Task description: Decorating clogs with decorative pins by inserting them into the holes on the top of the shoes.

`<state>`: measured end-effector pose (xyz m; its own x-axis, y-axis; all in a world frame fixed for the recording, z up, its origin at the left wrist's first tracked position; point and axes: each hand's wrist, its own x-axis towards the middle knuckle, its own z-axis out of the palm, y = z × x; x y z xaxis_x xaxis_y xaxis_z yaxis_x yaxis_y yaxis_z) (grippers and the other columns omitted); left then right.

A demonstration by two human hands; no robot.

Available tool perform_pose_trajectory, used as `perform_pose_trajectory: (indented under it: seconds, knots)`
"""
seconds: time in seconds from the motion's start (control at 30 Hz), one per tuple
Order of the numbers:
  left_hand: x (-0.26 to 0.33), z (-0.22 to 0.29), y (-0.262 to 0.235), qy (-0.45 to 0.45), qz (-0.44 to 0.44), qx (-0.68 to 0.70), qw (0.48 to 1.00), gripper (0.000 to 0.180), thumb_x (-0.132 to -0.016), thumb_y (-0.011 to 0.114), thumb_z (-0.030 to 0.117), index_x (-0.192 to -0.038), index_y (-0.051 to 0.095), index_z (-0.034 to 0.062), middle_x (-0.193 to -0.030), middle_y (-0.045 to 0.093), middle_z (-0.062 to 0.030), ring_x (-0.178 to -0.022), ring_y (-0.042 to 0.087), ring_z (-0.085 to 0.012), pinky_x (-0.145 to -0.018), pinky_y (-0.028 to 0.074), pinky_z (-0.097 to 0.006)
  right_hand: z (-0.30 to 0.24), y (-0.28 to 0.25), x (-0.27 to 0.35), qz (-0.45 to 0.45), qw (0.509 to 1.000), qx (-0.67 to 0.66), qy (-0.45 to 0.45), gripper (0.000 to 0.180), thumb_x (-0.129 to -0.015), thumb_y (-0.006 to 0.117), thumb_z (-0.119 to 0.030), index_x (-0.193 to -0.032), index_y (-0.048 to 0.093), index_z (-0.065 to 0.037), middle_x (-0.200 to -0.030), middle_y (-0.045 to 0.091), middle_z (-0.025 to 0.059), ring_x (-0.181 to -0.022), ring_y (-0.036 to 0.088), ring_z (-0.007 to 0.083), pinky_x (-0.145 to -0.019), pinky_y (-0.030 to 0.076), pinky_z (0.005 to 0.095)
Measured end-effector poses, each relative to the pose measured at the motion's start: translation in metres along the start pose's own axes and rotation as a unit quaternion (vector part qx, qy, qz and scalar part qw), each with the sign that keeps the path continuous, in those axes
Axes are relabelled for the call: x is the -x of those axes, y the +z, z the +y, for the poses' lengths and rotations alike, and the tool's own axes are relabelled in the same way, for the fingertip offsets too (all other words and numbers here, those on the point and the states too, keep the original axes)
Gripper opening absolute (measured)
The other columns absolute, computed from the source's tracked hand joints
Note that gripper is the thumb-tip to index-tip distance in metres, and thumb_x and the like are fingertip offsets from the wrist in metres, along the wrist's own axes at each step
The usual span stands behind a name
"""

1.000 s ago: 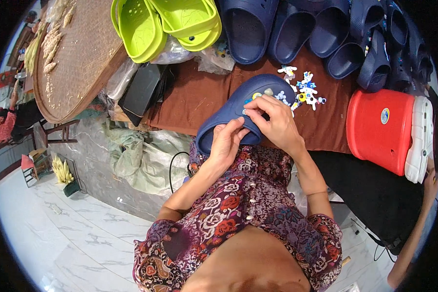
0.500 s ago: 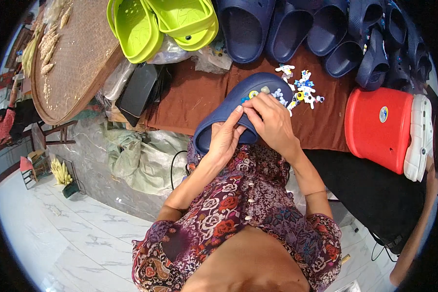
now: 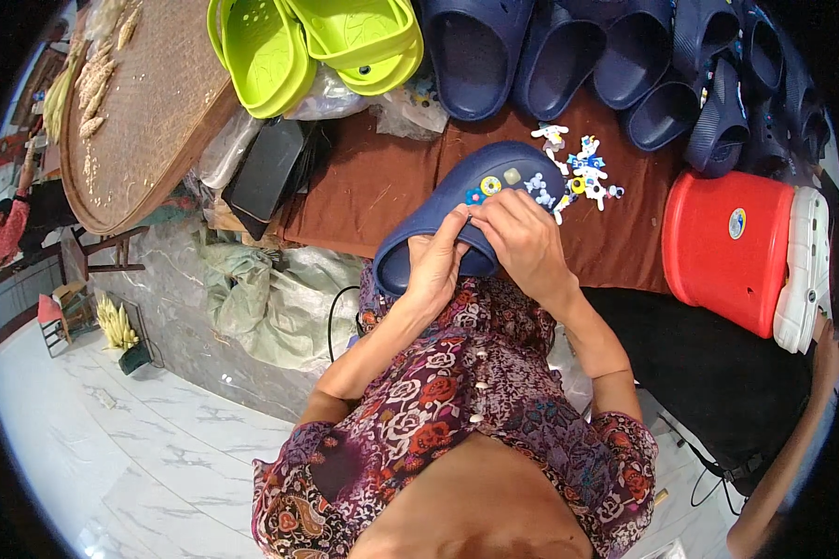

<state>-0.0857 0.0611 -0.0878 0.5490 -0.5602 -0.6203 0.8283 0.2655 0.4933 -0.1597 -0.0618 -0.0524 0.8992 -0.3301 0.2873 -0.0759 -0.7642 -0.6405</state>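
Note:
A navy clog point(image 3: 449, 189) lies at the front edge of the brown-covered table, its toe pointing away to the right. Charms sit on its top: a blue flower charm point(image 3: 474, 197), a round yellow-and-white charm point(image 3: 491, 186), a pale squarish charm point(image 3: 512, 176) and grey-white figure charms point(image 3: 539, 189). My left hand point(image 3: 433, 265) grips the clog by its upper, fingers inside the foot opening and thumb on top. Bent over the upper, my right hand point(image 3: 524, 238) pinches close to the left thumb tip; whatever its fingertips hold is hidden.
Loose white, blue and yellow charms point(image 3: 586, 168) lie past the toe. Lime clogs point(image 3: 359, 42) and several navy clogs point(image 3: 476, 61) line the back. A red tub-like container point(image 3: 722, 247) with a white clog point(image 3: 802, 270) stands right; a woven tray point(image 3: 149, 112) and black box point(image 3: 268, 172) are left.
My right fingertips have drawn back toward me, uncovering the pale squarish charm and more of the blue flower charm. My left hand keeps its grip on the clog.

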Motion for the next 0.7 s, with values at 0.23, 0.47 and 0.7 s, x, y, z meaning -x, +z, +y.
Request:
perform_pose_trajectory:
  seconds: [0.23, 0.47, 0.7]
  knots:
    - [0.004, 0.003, 0.003, 0.008, -0.017, -0.015, 1.000, 0.020, -0.096, 0.065, 0.009, -0.114, 0.063, -0.0001, -0.111, 0.068, -0.0088, -0.099, 0.067, -0.0145, -0.088, 0.057, -0.031, 0.002, -0.005, -0.002, -0.023, 1.000, -0.011, 0.004, 0.008, -0.085, 0.068, -0.005, -0.091, 0.066, -0.001, -0.090, 0.060, 0.0104, -0.085, 0.060, 0.0293, -0.075, 0.049, 0.0398]
    - [-0.004, 0.003, 0.000, 0.007, -0.010, -0.009, 1.000, 0.016, -0.095, 0.066, 0.008, -0.108, 0.064, -0.0006, -0.108, 0.069, -0.0080, -0.096, 0.067, -0.0141, -0.087, 0.057, -0.029, -0.005, -0.005, 0.006, -0.023, 1.000, 0.010, 0.013, 0.019, -0.085, 0.067, -0.004, -0.104, 0.067, -0.002, -0.096, 0.060, 0.0087, -0.089, 0.059, 0.0278, -0.078, 0.049, 0.0390]
    - [-0.005, -0.006, 0.000, 0.027, 0.009, -0.018, 0.999, 0.013, -0.094, 0.066, 0.007, -0.104, 0.065, -0.0009, -0.103, 0.070, -0.0063, -0.090, 0.067, -0.0118, -0.077, 0.056, -0.026, -0.008, -0.002, 0.013, -0.021, 0.999, 0.043, 0.004, 0.029, -0.085, 0.066, -0.005, -0.114, 0.066, -0.002, -0.103, 0.060, 0.0089, -0.095, 0.059, 0.0276, -0.081, 0.048, 0.0394]
